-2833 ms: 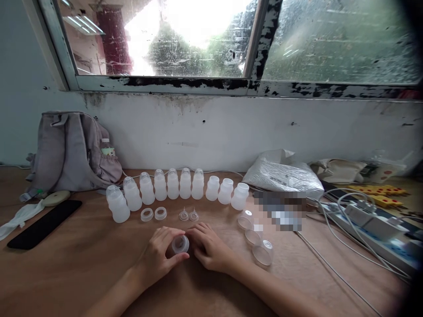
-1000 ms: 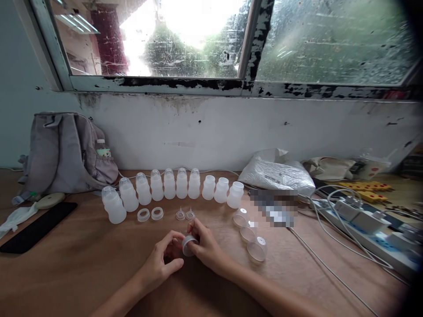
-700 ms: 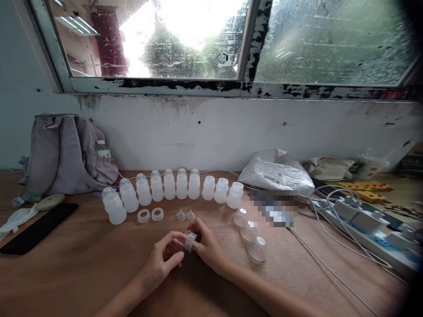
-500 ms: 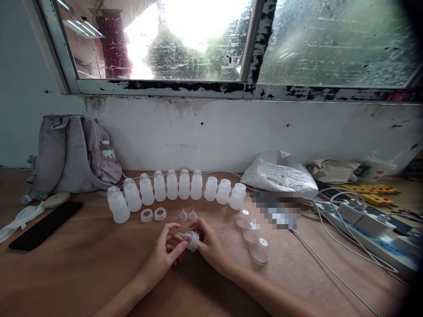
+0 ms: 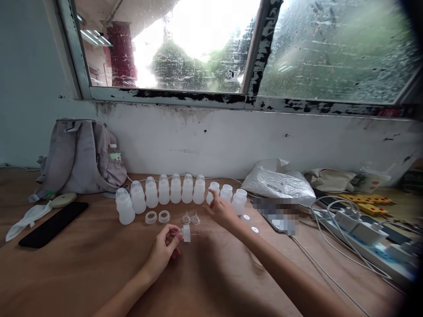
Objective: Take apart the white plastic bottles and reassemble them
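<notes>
My left hand (image 5: 164, 248) pinches a small translucent screw ring with a nipple in it (image 5: 186, 233) just above the wooden table (image 5: 82, 264). My right hand (image 5: 220, 210) is stretched forward with its fingers apart, right by the open white bottle (image 5: 212, 192) in a row of small white bottles (image 5: 175, 189). Several bottles on the left of the row carry clear caps; three on the right are open. Two loose rings (image 5: 157, 217) and two loose nipples (image 5: 191, 218) lie in front of the row.
A grey backpack (image 5: 81, 158) leans on the wall at left, with a black phone (image 5: 53, 224) and a white cloth before it. A white plastic bag (image 5: 279, 182), cables and a power strip (image 5: 363, 231) crowd the right side. Clear caps (image 5: 254, 230) lie under my right forearm.
My right hand let go of the ring and reached forward to the open bottles. My left hand kept the ring with the nipple. The camera tilted up slightly.
</notes>
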`<state>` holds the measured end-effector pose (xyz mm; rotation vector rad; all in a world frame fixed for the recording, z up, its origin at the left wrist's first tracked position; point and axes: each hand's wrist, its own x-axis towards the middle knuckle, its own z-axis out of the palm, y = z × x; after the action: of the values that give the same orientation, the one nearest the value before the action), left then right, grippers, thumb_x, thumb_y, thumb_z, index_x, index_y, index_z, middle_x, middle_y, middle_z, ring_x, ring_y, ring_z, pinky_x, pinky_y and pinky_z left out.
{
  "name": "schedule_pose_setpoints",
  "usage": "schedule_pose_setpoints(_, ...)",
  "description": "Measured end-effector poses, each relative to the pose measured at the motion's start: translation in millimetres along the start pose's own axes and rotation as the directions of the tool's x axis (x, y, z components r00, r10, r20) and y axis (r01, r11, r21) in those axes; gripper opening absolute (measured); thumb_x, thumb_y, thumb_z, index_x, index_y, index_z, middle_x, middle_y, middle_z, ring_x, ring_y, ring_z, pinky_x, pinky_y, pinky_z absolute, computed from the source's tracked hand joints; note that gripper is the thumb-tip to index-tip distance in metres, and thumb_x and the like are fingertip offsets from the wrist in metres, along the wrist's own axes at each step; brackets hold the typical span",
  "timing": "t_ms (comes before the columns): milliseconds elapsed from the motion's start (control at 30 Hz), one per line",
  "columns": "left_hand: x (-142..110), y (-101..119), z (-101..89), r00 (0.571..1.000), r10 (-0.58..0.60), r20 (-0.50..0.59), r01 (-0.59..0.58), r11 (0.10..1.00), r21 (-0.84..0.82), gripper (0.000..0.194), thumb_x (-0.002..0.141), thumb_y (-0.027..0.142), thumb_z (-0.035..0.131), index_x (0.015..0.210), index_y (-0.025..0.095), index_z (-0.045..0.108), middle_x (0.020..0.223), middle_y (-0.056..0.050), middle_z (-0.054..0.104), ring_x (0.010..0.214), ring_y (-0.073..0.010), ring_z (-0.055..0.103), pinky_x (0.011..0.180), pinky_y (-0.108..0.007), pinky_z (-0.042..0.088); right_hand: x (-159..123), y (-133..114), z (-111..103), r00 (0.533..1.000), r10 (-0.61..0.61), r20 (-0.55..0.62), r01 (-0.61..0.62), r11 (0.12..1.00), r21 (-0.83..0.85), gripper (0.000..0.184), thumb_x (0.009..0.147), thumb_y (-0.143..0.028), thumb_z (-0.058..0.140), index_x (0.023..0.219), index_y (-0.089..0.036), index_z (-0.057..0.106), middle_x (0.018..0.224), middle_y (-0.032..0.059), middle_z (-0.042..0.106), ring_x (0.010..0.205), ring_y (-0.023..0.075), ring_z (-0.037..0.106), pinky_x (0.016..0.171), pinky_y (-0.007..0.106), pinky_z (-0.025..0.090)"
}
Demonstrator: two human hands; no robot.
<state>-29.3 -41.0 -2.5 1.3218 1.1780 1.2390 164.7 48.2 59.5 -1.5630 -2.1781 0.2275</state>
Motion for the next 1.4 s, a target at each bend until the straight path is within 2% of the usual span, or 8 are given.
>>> schedule_pose_setpoints(200, 2, 2, -4.7, 0.998, -0.055, -0.028, 0.052, 0.993, -0.110, 0.035, 0.077, 0.051, 0.046, 0.072, 0.016, 0.048, 0.067, 0.002, 0.054, 0.043, -0.0064, 0.048, 0.040, -0.018, 0.036, 28, 19, -2, 0.995, 0.083, -0.049, -0.089, 0.984, -0.153, 0.058, 0.078, -0.025, 0.049, 0.129, -0.011, 0.024, 0.098, 0.0142, 0.058, 0.082, 0.0225, 0.057, 0.066, 0.028, 0.037)
schedule_pose_setpoints(467, 0, 6, -5.9, 0.990, -0.139, -0.029, 0.131, 0.974, -0.184, 0.040, 0.076, 0.054, 0.045, 0.063, 0.016, 0.047, 0.051, 0.004, 0.048, 0.039, -0.0060, 0.042, 0.039, -0.016, 0.033, 15, 9, -9, 0.987, 0.072, -0.141, -0.103, 0.968, -0.230, 0.016, 0.086, -0.024, 0.039, 0.096, -0.017, 0.049, 0.094, 0.0085, 0.052, 0.071, 0.0171, 0.054, 0.057, 0.025, 0.034)
schedule_pose_setpoints(767, -2, 9, -5.3, 0.981, -0.180, -0.074, 0.164, 0.968, -0.190, 0.043, 0.071, 0.054, 0.050, 0.052, 0.018, 0.038, 0.038, 0.008, 0.036, 0.035, -0.0065, 0.035, 0.039, -0.018, 0.029, -17, -8, -21, 0.956, -0.147, -0.256, 0.160, 0.987, 0.031, 0.009, 0.079, -0.026, 0.047, 0.076, -0.019, 0.052, 0.089, 0.0050, 0.050, 0.076, 0.0167, 0.052, 0.070, 0.029, 0.041)
schedule_pose_setpoints(867, -1, 8, -6.1, 0.984, -0.170, -0.055, 0.156, 0.967, -0.199, 0.041, 0.072, 0.055, 0.049, 0.056, 0.017, 0.042, 0.044, 0.006, 0.041, 0.037, -0.0066, 0.036, 0.039, -0.018, 0.029, -26, -9, -5, 0.956, -0.167, -0.242, 0.213, 0.961, 0.175, 0.010, 0.077, -0.027, 0.050, 0.084, -0.020, 0.047, 0.089, 0.0043, 0.052, 0.076, 0.0170, 0.053, 0.069, 0.030, 0.043)
schedule_pose_setpoints(1000, -1, 8, -6.6, 0.986, -0.159, -0.045, 0.147, 0.970, -0.194, 0.041, 0.075, 0.055, 0.046, 0.059, 0.017, 0.044, 0.046, 0.006, 0.042, 0.038, -0.0064, 0.037, 0.039, -0.018, 0.029, -40, -8, 28, 0.960, -0.131, -0.246, 0.226, 0.883, 0.412, 0.049, 0.072, -0.027, 0.057, 0.111, -0.019, 0.029, 0.103, 0.0080, 0.052, 0.089, 0.0193, 0.054, 0.077, 0.033, 0.044)
schedule_pose_setpoints(1100, -2, 11, -6.2, 0.985, -0.163, -0.047, 0.151, 0.970, -0.190, 0.042, 0.075, 0.055, 0.044, 0.059, 0.016, 0.044, 0.047, 0.005, 0.043, 0.038, -0.0062, 0.038, 0.039, -0.018, 0.029, -50, -7, 46, 0.979, -0.133, -0.152, 0.195, 0.818, 0.541, 0.049, 0.073, -0.027, 0.057, 0.113, -0.022, 0.029, 0.104, 0.0073, 0.053, 0.088, 0.0194, 0.056, 0.074, 0.030, 0.046)
schedule_pose_setpoints(1233, -4, 17, -6.1, 0.986, -0.158, -0.053, 0.144, 0.969, -0.198, 0.041, 0.076, 0.054, 0.045, 0.059, 0.017, 0.043, 0.048, 0.006, 0.042, 0.039, -0.0063, 0.037, 0.040, -0.018, 0.029, -60, -9, 47, 0.968, -0.219, -0.126, 0.252, 0.835, 0.489, 0.035, 0.075, -0.029, 0.056, 0.107, -0.022, 0.042, 0.102, 0.0060, 0.055, 0.093, 0.0208, 0.054, 0.081, 0.032, 0.043)
schedule_pose_setpoints(1400, -4, 17, -7.4, 0.984, -0.132, -0.123, 0.108, 0.977, -0.181, 0.039, 0.076, 0.053, 0.046, 0.062, 0.016, 0.046, 0.048, 0.006, 0.040, 0.040, -0.0065, 0.036, 0.041, -0.018, 0.028, -67, -12, 40, 0.939, -0.292, -0.182, 0.339, 0.870, 0.358, 0.041, 0.075, -0.029, 0.057, 0.114, -0.023, 0.046, 0.102, 0.0067, 0.053, 0.094, 0.0215, 0.051, 0.082, 0.035, 0.043)
